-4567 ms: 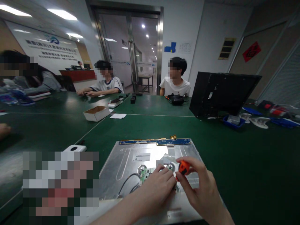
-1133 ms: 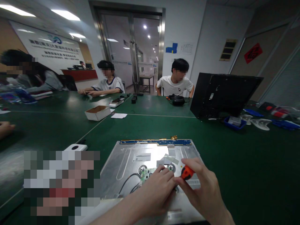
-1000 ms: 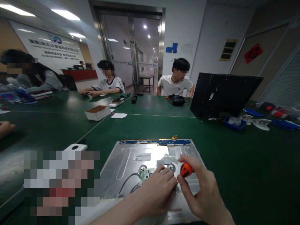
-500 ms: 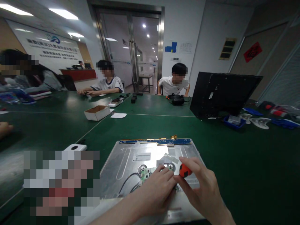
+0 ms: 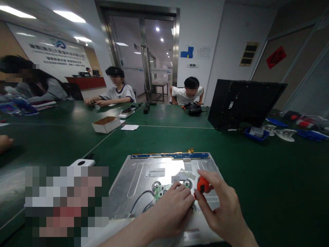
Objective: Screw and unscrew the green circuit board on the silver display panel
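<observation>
A screwdriver with a red-orange and black handle is pinched between the thumb and fingers of my right hand. Its shaft and tip are hidden behind my hands. My left hand lies with curled fingers over a small green circuit board; whatever is under its fingertips is out of sight. Both hands are above the silver back of a flat display panel. Along the panel's far edge runs a blue circuit strip. Dark cables lead out from the green board.
A black monitor-like casing stands at the right, beside a blue tray. An open cardboard box and a white paper lie farther left. Several people sit around the green table. A blurred-out patch covers the left foreground.
My right hand's fingers have shifted slightly on the screwdriver handle, which looks turned a little. The left hand stays put. The person across the table has leaned lower.
</observation>
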`<state>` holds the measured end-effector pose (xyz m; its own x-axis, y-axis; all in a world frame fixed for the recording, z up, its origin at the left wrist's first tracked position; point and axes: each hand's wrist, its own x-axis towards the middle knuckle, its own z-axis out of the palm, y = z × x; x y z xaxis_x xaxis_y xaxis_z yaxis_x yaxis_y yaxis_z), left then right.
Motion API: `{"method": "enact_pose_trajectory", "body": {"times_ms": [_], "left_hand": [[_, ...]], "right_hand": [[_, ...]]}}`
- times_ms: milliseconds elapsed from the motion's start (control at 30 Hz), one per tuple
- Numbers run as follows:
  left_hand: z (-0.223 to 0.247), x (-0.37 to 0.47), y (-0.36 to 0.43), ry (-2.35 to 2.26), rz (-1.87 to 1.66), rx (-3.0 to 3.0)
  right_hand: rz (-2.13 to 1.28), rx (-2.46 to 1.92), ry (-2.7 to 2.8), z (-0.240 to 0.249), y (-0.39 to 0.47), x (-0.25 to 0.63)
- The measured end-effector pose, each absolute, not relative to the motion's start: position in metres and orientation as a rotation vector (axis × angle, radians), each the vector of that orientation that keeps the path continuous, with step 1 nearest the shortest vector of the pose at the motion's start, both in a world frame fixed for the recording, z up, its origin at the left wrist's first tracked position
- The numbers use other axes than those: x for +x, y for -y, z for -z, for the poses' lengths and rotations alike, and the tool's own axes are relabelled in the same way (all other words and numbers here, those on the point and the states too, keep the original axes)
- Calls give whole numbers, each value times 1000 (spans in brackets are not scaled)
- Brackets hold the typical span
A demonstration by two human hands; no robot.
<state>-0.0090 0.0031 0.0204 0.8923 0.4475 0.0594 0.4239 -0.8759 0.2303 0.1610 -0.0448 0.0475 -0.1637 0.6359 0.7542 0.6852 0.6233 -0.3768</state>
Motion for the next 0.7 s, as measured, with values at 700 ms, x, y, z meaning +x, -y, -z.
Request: {"method": "enact_pose_trajectory", "body": {"times_ms": [700], "left_hand": [[-20,-8,-5,-670,-142,2828]], "right_hand": [[76,-1113,1805,-40,47,162]]}}
